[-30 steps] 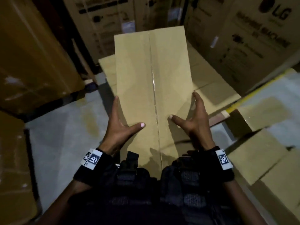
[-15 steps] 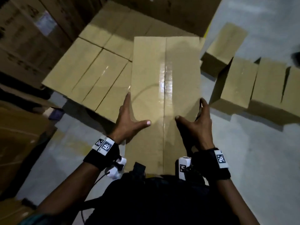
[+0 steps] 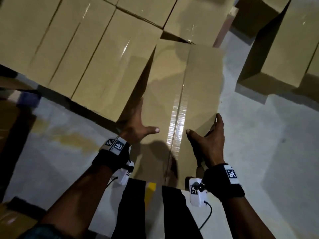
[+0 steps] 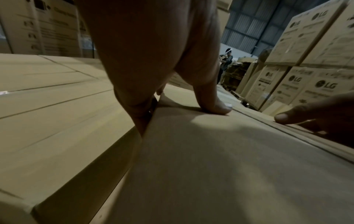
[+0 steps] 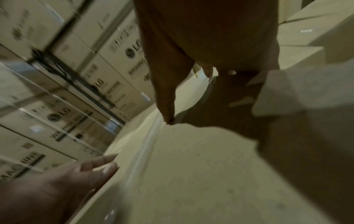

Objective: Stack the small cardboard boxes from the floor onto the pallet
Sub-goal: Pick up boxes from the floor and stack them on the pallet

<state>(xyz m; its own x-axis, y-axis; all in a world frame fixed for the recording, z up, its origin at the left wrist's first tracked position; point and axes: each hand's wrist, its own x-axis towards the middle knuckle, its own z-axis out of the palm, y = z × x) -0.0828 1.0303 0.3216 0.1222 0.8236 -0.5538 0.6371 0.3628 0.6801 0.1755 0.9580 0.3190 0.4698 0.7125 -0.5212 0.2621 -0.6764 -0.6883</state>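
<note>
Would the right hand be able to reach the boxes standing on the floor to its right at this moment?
Probably not yet: the right hand and left hand both grip the carried box; the floor boxes lie unobstructed.

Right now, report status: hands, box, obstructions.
Left hand and right hand grip the carried box by its sides. Box beside the stacked boxes. Left fingers between them.

The right hand (image 5: 206, 45) lies along the side of the cardboard box (image 5: 191, 174), thumb tip on its taped top. The left hand (image 5: 57, 189) reaches in at lower left. Stacked LG cartons (image 5: 80, 68) (blurred) stand behind.
</note>
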